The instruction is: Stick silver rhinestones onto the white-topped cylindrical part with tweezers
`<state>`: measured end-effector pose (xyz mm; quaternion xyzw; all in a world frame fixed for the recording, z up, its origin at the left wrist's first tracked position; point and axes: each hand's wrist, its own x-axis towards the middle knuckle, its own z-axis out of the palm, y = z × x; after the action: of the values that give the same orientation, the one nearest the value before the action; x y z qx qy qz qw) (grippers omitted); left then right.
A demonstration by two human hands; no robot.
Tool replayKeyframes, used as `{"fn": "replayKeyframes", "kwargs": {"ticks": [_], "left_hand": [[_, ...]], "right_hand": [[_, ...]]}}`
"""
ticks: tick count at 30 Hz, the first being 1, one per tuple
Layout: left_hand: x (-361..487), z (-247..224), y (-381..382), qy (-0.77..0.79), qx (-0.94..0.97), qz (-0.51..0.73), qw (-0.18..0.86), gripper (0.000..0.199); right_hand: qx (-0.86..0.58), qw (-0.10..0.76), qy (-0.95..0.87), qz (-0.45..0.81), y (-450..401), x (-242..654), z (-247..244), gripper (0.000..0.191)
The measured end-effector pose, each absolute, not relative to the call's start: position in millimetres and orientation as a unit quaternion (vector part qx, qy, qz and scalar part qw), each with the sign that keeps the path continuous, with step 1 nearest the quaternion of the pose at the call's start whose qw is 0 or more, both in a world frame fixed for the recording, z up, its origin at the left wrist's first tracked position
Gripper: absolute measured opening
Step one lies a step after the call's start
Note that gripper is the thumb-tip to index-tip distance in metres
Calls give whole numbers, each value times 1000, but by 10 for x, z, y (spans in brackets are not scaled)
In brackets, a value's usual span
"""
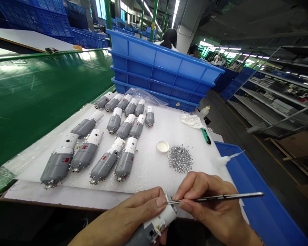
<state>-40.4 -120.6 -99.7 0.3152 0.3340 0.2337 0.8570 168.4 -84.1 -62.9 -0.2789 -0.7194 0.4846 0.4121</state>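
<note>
- Left hand [129,213] grips a spacecraft model [154,225] at the near edge of the bench [66,197]; best braced firmly.
- Right hand [217,213] pinches a slim metal tool [242,195], tip at the model's white end; light pressure suits.
- Beyond, silver bits [181,159] lie loose; avoid brushing them.

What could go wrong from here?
The thin metal tool in the right hand has its tip close to the left hand; a slip might jab it or scratch the held model.
Small silvery pieces lie loose just beyond the right hand; a bump might scatter them.
The nozzle bottle sits near the right edge of the white sheet; it might get knocked into the blue bin.
</note>
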Motion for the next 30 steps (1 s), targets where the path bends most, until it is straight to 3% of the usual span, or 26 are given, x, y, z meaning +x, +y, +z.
{"fn": "replayKeyframes", "kwargs": {"ticks": [15,18,22,30], "left_hand": [[-353,-992,-1249,361,303,261,842,45],[-339,-1003,-1260,378,312,273,828,50],[-294,-1105,-1260,376,301,309,820,42],[-141,-1237,-1335,443,292,382,757,43]], "right_hand": [[-285,423,-643,571,-718,1730,-721,17],[-356,467,-611,531,-735,1793,-807,15],[-460,503,-595,425,-743,1855,-1009,17],[-471,544,-565,404,-938,1779,-1091,16]]}}
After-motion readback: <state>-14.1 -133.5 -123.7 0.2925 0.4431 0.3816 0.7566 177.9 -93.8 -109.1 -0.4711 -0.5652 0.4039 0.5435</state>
